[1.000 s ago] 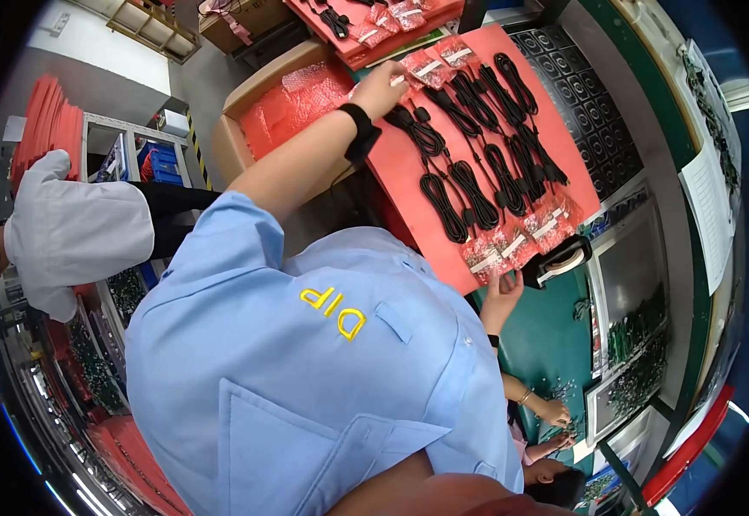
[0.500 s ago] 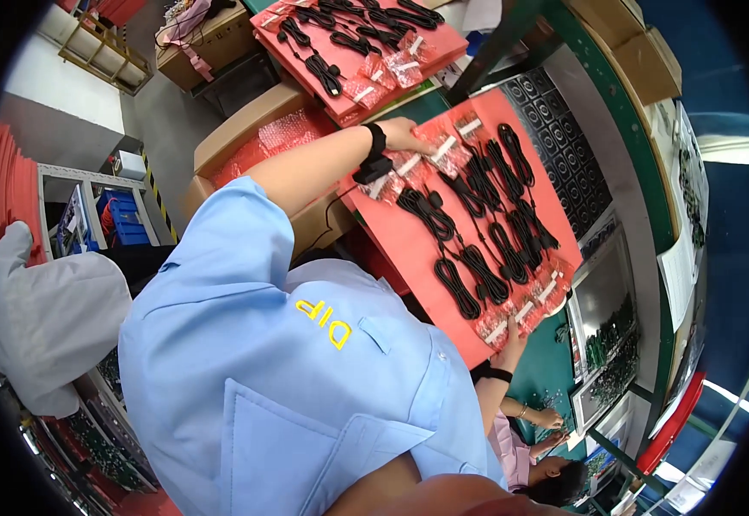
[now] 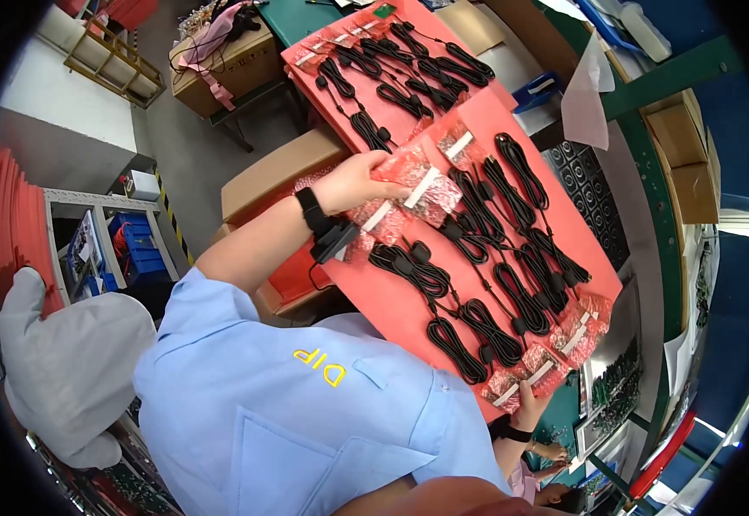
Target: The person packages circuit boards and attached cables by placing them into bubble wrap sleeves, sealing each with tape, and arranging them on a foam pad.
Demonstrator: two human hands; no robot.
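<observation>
A red sheet (image 3: 392, 318) lies tilted across the view in front of my chest. On it are several coiled black cables (image 3: 522, 297), with clear bubble-wrap bags (image 3: 431, 184) bearing white strips along two opposite ends. At the far left end my left hand (image 3: 359, 182) is closed on the sheet's edge, its thumb over a bubble-wrap bag. Its other fingers are partly hidden. My right hand (image 3: 529, 408) grips the near right end, thumb on top beside the bags (image 3: 540, 371), with fingers out of sight beneath.
Beyond lies another red sheet (image 3: 327, 95) with black cables and bubble-wrap bags. An open cardboard box (image 3: 284, 172) stands at left of the held sheet. Black gridded panels (image 3: 585, 185) lie to the right, near a green metal frame (image 3: 663, 215). Another person's hand (image 3: 553, 451) shows at lower right.
The held sheet appears larger and lower in view, with both hands still at its ends. My left hand appears lower and further left. The far sheet shows more fully as the view shifted.
</observation>
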